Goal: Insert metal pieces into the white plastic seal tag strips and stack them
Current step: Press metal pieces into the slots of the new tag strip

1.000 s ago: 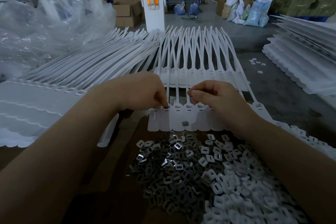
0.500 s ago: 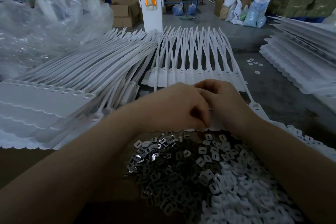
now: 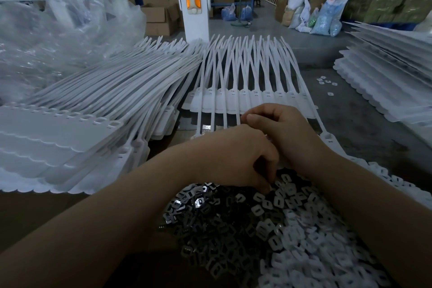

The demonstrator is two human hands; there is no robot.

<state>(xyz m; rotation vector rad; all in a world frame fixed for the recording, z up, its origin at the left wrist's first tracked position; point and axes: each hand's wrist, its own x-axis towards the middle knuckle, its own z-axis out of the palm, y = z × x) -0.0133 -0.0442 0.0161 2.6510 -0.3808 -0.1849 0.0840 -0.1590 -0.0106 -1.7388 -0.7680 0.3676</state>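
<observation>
Far left: crumpled clear plastic sheeting [image 3: 58, 37] lay behind the bench. In front of it sat the stack of finished strips [image 3: 77, 138], fanned tails pointing away.

Centre-left: the left hand [image 3: 236, 156] had crossed rightward since a second before, when it pinched at the left end of the strip's tag row. It now lay curled, knuckles up, its fingertips dipping to the near edge of the heap of metal pieces [image 3: 210, 224]. Whether those fingers pinched a piece or were merely bent could not be told; they were hidden under the hand.

Centre: the working strip [image 3: 233, 77] lay across the bench, tails away; its near tag row, visible a second ago with one loose metal piece lying on it, was now covered by both hands.

Centre-right: the right hand [image 3: 287, 133] sat touching the left, fingers curled down over the tag row. Its hold could not be read either.

Judgement: hands converging on one slot suggests an insert being seated, with further slots to the right likely unfilled.

Right: white plastic clips [image 3: 322, 248] piled beside the metal ones; further strip stacks [image 3: 385, 72] well apart.
</observation>
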